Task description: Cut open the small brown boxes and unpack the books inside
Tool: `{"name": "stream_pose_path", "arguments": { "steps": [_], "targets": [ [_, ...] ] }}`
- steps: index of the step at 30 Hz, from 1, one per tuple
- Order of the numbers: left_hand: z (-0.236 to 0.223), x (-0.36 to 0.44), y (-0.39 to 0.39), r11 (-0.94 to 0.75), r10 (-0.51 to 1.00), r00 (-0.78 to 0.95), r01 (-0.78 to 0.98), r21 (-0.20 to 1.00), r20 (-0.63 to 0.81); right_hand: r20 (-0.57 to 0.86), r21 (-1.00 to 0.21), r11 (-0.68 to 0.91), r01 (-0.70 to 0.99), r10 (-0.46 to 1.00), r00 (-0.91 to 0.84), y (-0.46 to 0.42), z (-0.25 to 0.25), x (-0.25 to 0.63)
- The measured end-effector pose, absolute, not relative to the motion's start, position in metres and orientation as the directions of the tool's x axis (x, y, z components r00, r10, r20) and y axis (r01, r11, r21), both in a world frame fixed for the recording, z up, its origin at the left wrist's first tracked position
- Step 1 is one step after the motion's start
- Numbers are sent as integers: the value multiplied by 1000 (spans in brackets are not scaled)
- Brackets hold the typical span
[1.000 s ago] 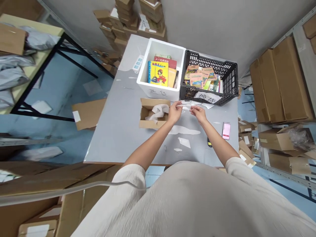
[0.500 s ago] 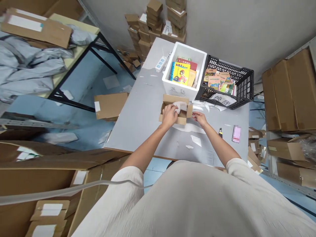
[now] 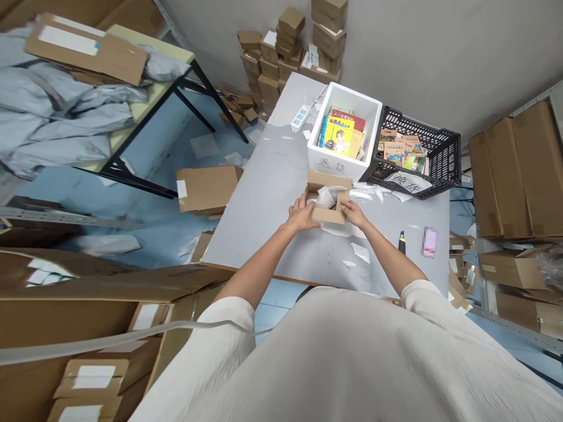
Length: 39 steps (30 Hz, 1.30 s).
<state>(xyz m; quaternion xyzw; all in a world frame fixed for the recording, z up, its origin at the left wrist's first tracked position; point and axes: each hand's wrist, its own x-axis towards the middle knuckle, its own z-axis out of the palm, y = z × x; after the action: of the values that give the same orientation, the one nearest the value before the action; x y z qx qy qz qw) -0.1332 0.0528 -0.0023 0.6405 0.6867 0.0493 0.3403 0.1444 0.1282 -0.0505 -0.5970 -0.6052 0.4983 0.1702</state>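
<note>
A small open cardboard box (image 3: 329, 217) sits on the grey table, its flaps raised. Crumpled white wrapping (image 3: 329, 196) lies inside it, and whatever is beneath the wrapping is hidden. My left hand (image 3: 302, 214) grips the box's left side, with the thumb along the front. At the right end, my right hand (image 3: 354, 213) holds the box by its side flap, fingertips bent over the cardboard.
Behind the box stand a white foam bin (image 3: 338, 162) and a black crate (image 3: 444, 167), both with books. A yellow-black utility knife (image 3: 402, 242) and a blurred pink item (image 3: 430, 242) lie right. Paper scraps (image 3: 360, 252) and a power strip (image 3: 300, 118) are on the table (image 3: 259, 217).
My left hand has left the wrapping inside the box and moved to its left side. The right hand has closed on the right flap. The camera view has shifted slightly.
</note>
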Motion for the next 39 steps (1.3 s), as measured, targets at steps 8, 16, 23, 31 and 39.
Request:
{"name": "stream_pose_path", "arguments": {
  "steps": [8,16,23,31,39],
  "targets": [
    [-13,-147,60,191,954,14,745,640,-300,-328,-828,-185,530,925,-190,125,-55,148],
    [3,-126,64,40,947,173,774,632,-272,-284,-860,-195,471,951,-125,107,-40,176],
    [21,-87,68,-71,931,287,750,658,-226,-243,-878,-205,432,969,-34,84,-22,222],
    [39,-26,71,-168,908,368,755,634,-199,-206,-894,-222,389,975,82,55,-9,277],
    [50,71,68,-272,858,476,739,617,-192,-161,-903,-241,356,957,239,15,3,364]
  ]
}}
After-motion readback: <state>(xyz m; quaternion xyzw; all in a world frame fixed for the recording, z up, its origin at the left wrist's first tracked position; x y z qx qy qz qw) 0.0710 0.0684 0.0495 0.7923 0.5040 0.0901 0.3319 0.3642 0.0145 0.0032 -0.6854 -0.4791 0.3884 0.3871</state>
